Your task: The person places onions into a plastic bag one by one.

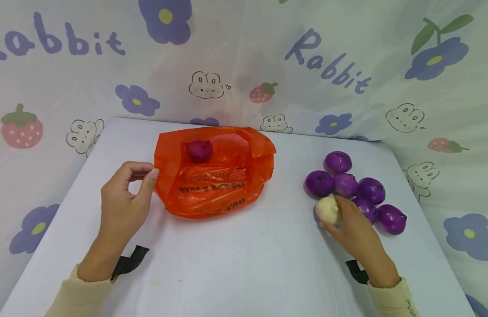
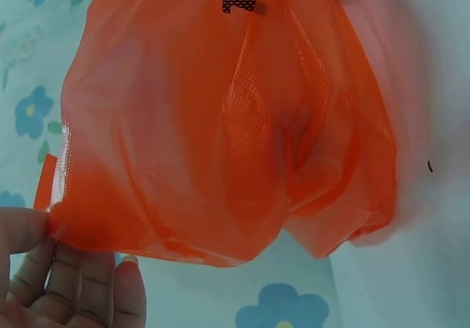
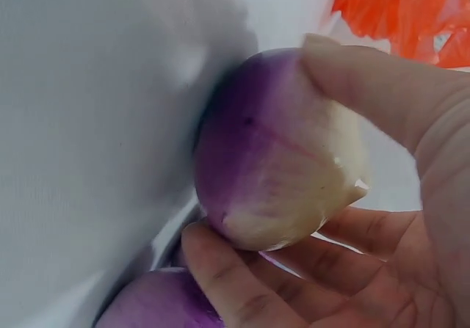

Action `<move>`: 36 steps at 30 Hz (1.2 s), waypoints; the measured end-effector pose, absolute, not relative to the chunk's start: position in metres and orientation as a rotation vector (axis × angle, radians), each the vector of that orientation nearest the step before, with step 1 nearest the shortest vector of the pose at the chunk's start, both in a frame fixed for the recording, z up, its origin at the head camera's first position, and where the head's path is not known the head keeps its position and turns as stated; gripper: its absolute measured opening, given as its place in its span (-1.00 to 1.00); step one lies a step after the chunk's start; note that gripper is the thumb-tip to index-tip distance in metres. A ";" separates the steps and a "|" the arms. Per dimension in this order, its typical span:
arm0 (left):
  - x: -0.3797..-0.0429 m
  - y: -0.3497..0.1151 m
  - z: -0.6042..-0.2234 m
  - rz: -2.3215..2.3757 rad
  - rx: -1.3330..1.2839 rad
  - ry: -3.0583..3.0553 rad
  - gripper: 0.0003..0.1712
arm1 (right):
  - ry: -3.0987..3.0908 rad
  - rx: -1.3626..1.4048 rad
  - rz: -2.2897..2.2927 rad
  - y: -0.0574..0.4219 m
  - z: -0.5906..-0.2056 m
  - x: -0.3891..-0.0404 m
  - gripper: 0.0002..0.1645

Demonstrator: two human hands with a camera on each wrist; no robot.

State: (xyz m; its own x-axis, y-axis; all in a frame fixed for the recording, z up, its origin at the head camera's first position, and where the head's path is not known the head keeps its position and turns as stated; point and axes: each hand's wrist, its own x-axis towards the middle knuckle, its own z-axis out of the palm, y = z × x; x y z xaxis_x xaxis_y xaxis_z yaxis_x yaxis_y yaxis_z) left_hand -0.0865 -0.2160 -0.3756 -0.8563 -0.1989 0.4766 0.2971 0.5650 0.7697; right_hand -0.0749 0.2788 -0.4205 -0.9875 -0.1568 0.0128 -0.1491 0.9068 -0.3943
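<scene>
My left hand (image 1: 127, 198) pinches the left rim of an orange plastic bag (image 1: 212, 211) between thumb and fingers. The bag lies with its mouth spread wide, black lettering showing, and one purple onion (image 1: 199, 151) inside near the back. In the left wrist view, the bag's side (image 2: 183, 122) hangs from the pinching fingers. Over on the right, my right hand (image 1: 356, 233) holds a purple and cream onion (image 3: 279, 159), thumb on one side and fingers on the other. Its cream end (image 1: 327, 210) faces up, low over the table, beside other onions.
Several glossy purple onions cluster around the right hand, among them a back one (image 1: 338, 162), a left one (image 1: 319, 183) and a right one (image 1: 391, 219). A white cloth (image 1: 244, 264) covers the table. Behind it hangs a printed curtain (image 1: 236, 53).
</scene>
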 end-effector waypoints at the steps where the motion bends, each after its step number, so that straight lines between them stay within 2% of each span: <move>1: -0.087 -0.216 -0.375 -1.257 -0.079 -2.278 -0.78 | 3.049 -0.242 -0.634 0.279 -0.420 -0.074 -0.05; 15: -0.088 -0.215 -0.376 -1.244 -0.088 -2.292 -0.78 | 3.094 -0.281 -0.671 0.268 -0.406 -0.068 -0.02; 29: -0.087 -0.215 -0.375 -1.235 -0.070 -2.304 -0.77 | 3.168 -0.488 -0.739 0.254 -0.394 -0.063 -0.06; 36: -0.087 -0.214 -0.375 -1.232 -0.073 -2.308 -0.77 | 3.116 -0.622 -0.787 0.244 -0.375 -0.062 -0.05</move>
